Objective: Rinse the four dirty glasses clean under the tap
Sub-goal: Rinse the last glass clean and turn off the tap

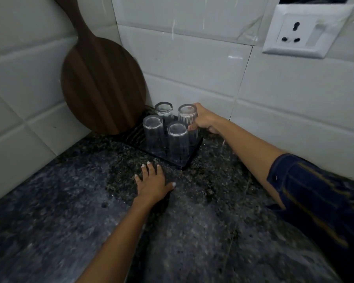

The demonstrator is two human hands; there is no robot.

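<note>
Several clear glasses stand upside down on a black tray (pixel 189 158) in the corner of the dark granite counter. My right hand (pixel 204 119) grips the back right glass (pixel 187 115) from its right side. The back left glass (pixel 164 110), front left glass (pixel 152 129) and front right glass (pixel 178 139) stand untouched. My left hand (pixel 152 182) rests flat on the counter just in front of the tray, fingers spread, holding nothing. No tap or sink is in view.
A round dark wooden board (pixel 102 84) leans against the tiled wall right behind the tray on the left. A white wall socket (pixel 307 31) sits high on the right wall. Granite counter (pixel 70 201) stretches toward me.
</note>
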